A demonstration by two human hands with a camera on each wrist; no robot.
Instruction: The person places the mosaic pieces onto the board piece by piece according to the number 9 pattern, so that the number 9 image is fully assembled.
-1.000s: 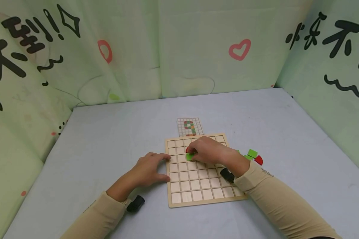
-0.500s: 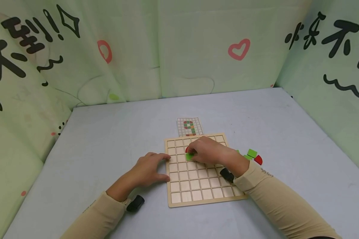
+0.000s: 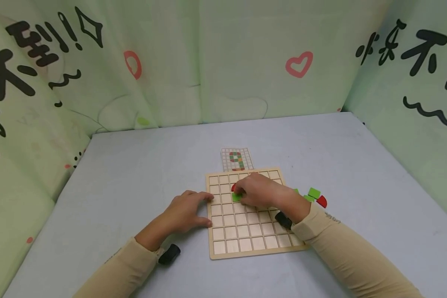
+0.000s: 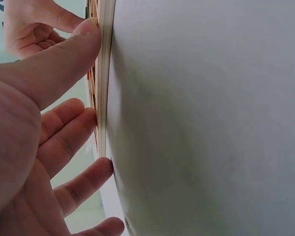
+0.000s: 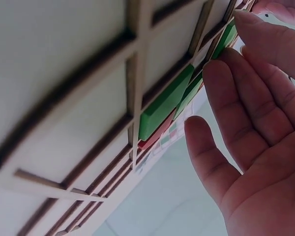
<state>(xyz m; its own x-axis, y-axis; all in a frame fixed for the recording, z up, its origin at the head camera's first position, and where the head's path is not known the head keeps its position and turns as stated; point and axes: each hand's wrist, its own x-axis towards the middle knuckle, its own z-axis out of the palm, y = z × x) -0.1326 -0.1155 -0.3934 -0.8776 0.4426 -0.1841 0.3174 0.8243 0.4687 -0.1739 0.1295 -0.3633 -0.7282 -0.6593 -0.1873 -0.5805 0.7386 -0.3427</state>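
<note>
Green tile point(image 3: 236, 198) in grid bd point(image 3: 240, 230), upper L, next to red pc point(image 3: 233, 187). R hand point(image 3: 260, 191) right at tile, can't tell if pinching. L hand point(image 3: 186, 210) spread, touching bd's L edge. Card point(image 3: 237, 159) behind.

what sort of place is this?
Probably a curtained-off tabletop recording booth: pale green printed curtains stand around three visible sides of the white-covered table, and a black wrist camera is worn.

One high, two close — shared board point(image 3: 251, 217)
</note>
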